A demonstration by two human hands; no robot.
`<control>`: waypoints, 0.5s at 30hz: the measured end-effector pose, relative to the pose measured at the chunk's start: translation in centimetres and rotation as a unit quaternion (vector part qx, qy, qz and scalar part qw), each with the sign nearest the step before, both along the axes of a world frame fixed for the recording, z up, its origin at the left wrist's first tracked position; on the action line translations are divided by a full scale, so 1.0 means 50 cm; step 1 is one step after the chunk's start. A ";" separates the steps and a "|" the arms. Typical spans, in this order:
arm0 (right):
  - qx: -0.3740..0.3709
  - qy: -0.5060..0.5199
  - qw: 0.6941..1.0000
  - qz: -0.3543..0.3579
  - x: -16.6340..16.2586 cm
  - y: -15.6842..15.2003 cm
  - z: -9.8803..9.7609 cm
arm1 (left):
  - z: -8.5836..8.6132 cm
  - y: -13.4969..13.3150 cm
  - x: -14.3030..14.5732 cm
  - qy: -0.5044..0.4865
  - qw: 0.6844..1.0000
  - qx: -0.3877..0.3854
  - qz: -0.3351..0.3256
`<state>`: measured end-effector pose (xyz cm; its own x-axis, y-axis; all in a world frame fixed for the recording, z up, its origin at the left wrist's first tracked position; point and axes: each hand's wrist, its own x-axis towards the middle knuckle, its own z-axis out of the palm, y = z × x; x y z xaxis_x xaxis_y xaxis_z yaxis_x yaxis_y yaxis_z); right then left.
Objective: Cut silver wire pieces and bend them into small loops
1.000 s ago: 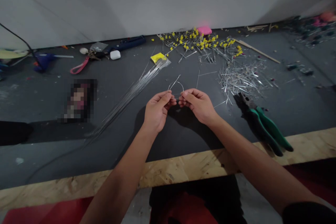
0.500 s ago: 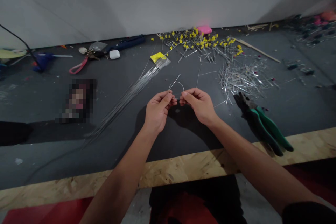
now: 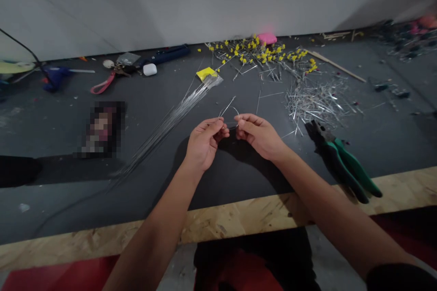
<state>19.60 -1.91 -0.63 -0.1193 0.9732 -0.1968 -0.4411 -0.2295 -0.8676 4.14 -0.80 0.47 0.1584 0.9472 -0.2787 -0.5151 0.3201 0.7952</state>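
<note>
Between my hands is a thin metal wire (image 3: 233, 108) bent into a rough loop, with one end sticking up at a slant. My left hand (image 3: 204, 140) pinches its left side between thumb and fingers. On the opposite side my right hand (image 3: 258, 134) grips the same wire, thumb against the forefinger. Both hands hover over the dark tabletop, a small gap between their fingertips. A bundle of long straight wires (image 3: 170, 120) lies left of my left hand, its far end in a clear sleeve with a yellow label (image 3: 205, 73).
Green-handled pliers (image 3: 341, 159) rest at the right, near the wooden edge (image 3: 235, 223). Behind them lies a pile of short metal pieces (image 3: 316, 102). Wires with yellow bits (image 3: 256, 52) and a pink lump (image 3: 267, 38) sit by the wall. Keys (image 3: 118, 69) and a white case (image 3: 149, 69) are back left.
My right hand has shifted very slightly to the right, its fingers adjusting on the wire. The left hand keeps its pinch, almost in the same place.
</note>
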 end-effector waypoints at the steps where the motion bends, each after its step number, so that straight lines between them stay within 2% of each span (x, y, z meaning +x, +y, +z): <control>1: 0.016 -0.030 0.999 -0.023 -0.001 0.001 -0.003 | -0.001 0.000 0.001 0.011 1.000 0.014 0.011; 4: 0.060 -0.140 0.986 -0.071 -0.005 0.002 -0.009 | -0.005 -0.003 0.006 0.049 0.997 0.040 0.034; 9: 0.078 -0.276 0.955 -0.075 -0.008 -0.002 -0.010 | -0.012 -0.006 0.010 0.095 0.992 0.057 0.052; 15: 0.064 -0.315 0.945 -0.061 -0.013 -0.005 -0.008 | -0.015 -0.006 0.008 0.102 0.993 0.052 0.041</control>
<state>18.95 -2.17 -1.00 0.0971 0.9927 -0.0714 0.1549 -0.0860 -0.9842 4.55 -1.08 -0.29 0.0288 0.9799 -0.1973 -0.3604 0.1942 0.9123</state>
